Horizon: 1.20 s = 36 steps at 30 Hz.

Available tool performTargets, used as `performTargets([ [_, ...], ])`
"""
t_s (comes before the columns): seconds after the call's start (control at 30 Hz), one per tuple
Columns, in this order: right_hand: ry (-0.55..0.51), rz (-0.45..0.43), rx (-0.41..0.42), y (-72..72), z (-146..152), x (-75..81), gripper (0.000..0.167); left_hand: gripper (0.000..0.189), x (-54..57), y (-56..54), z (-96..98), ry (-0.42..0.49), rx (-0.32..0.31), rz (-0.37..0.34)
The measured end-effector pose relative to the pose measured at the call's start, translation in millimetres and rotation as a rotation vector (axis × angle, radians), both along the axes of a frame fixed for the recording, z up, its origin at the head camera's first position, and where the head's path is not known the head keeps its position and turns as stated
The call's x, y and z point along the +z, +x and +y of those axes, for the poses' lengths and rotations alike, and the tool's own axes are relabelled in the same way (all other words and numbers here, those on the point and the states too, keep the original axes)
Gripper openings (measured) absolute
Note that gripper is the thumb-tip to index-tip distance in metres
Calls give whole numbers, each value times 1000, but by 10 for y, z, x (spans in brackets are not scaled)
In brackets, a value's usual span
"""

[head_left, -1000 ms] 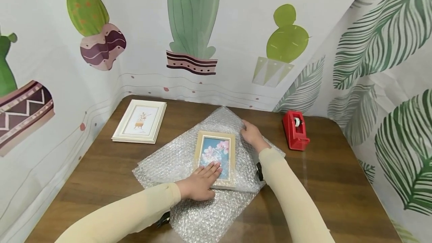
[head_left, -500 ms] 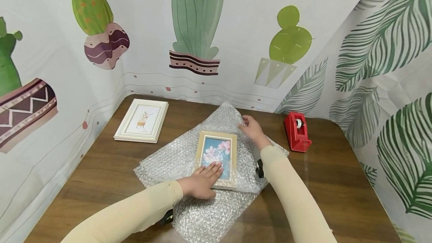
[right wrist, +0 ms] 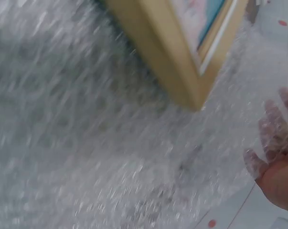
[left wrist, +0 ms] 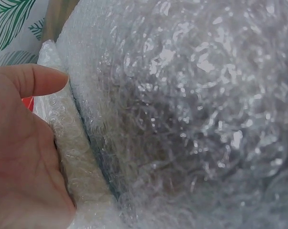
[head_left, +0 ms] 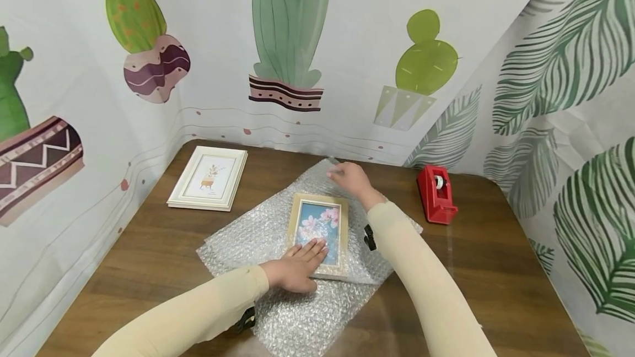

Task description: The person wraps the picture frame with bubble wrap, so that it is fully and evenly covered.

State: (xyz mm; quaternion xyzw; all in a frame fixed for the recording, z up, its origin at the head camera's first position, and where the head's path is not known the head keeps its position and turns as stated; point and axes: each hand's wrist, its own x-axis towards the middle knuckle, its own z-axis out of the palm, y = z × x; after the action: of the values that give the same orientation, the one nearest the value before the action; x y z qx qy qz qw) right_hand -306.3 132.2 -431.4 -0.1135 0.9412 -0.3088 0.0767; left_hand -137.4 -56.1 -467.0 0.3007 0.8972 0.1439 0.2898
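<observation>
A light wooden picture frame (head_left: 317,219) with a pink-blossom picture lies on a sheet of bubble wrap (head_left: 312,313). One fold of wrap covers the frame's lower part. My left hand (head_left: 296,269) presses flat on that fold, fingers spread; the left wrist view shows its thumb (left wrist: 50,80) along the wrapped frame edge. At the far corner of the sheet, my right hand (head_left: 353,179) pinches the wrap's edge with bent fingers. In the right wrist view, several of its fingers (right wrist: 276,136) show through the clear wrap, beyond the frame's corner.
A white picture frame (head_left: 208,178) lies at the back left of the brown wooden table (head_left: 129,269). The red tape dispenser (head_left: 436,194) stands at the back right. Behind the table hangs a cloth (head_left: 213,70) printed with cacti and leaves.
My right hand has moved left along the wrap's upper right edge to the far corner, loosening its fingers on the way. The left hand has stayed pressed on the frame.
</observation>
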Motion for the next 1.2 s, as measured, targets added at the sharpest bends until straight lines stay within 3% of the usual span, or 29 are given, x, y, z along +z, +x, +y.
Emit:
performTargets([
  [0.17, -41, 7, 5, 118, -7, 99, 41, 85, 5, 2, 11, 6, 10, -7],
  [0.3, -72, 12, 19, 300, 95, 90, 41, 84, 10, 4, 32, 8, 18, -13],
  [0.53, -122, 5, 89, 733, 214, -83, 39, 94, 23, 23, 63, 18, 36, -10],
  [0.7, -68, 31, 163, 948, 197, -271, 37, 97, 11, 31, 61, 7, 46, -16],
  [0.83, 54, 79, 223, 1043, 140, -372, 38, 98, -8, 27, 55, 6, 56, -9],
  [1.03, 398, 258, 358, 1165, 74, -510, 40, 88, -52, 19, 52, 43, 60, -4],
  [1.2, 533, 218, 371, 1258, 71, -539, 49, 72, -62, -17, 29, 100, 53, -22],
])
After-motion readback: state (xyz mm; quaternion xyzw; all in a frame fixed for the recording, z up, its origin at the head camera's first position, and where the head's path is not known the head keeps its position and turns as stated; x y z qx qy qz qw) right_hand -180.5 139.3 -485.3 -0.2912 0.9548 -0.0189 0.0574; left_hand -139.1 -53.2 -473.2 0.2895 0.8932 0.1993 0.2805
